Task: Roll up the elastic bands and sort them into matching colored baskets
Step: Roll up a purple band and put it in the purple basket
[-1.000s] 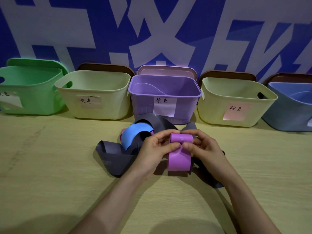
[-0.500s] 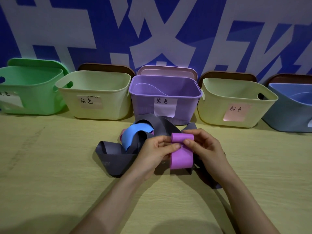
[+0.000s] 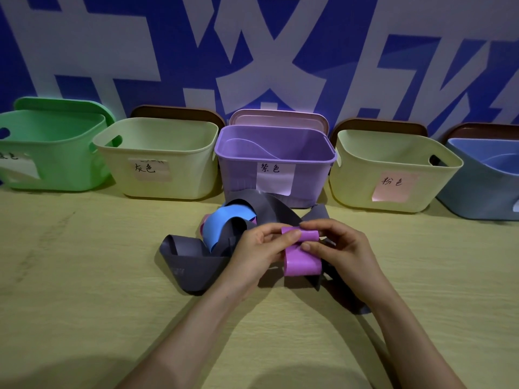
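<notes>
Since the frame of one second ago, the loose tail of the purple band (image 3: 302,256) is seen to have grown slightly shorter below its rolled end. The heap of bands and the row of baskets are unchanged.

The purple band is held just above the table (image 3: 84,276), near the middle of the scene. Its far end is wound into a small roll and its tail hangs toward the near side. The roll is pinched from the left by the left hand (image 3: 258,248), with the thumb laid across its front. It is pinched from the right by the right hand (image 3: 339,248), with curled fingers over the top and the thumb pressed on the tail just below. Both grips are closed on the band.

Behind and to the left of the hands a grey band (image 3: 193,268) lies in wide loose folds on the table. A blue band (image 3: 224,223) is curled on top of it. A sliver of a pink band (image 3: 202,223) is visible at the blue band's left edge.

Five baskets are ranged along the far edge of the table, each with a lid stood behind it:
- A green basket (image 3: 56,153) is placed at far left.
- A cream basket marked 灰色 (image 3: 182,153) comes next.
- The purple basket (image 3: 241,178), marked 紫色, is found directly beyond the heap.
- A cream basket marked 粉色 (image 3: 354,175) is set to its right.
- A blue basket (image 3: 477,197) is cut off at far right.

A pale curved shape is noted inside the purple basket. What it is cannot be told.
</notes>
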Tool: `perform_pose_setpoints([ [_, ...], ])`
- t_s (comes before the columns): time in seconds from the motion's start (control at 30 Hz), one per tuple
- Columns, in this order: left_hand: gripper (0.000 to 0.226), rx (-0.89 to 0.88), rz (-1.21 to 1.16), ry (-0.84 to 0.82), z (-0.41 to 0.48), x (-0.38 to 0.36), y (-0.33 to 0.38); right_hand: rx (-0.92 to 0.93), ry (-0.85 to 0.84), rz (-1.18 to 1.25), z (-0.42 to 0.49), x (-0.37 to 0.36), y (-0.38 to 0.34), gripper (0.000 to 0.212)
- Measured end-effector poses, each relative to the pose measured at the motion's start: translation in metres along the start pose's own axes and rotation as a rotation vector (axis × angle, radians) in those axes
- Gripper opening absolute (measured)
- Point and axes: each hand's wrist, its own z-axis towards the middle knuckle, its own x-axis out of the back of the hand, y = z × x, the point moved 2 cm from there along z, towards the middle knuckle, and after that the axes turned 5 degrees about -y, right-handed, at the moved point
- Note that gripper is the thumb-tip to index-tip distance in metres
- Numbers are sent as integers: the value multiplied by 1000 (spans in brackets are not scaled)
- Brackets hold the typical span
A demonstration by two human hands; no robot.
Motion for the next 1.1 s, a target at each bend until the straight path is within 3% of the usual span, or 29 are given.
perform_pose_setpoints([
  [0.17,34,-37,-48,35,0,2,2,-2,-3,29,2,0,2,52],
  [0.33,24,-96,-70,72,1,5,3,-103,-71,36,3,1,5,41],
  [0.77,35,-205,88,-26,0,5,4,-125,-37,59,1,0,2,28],
  [1.0,23,-133,73,-53,1,-3,-2,-111,10,156,4,3,5,22],
  [1.1,32,-128,42,-89,0,-2,0,-101,36,168,5,3,4,26],
])
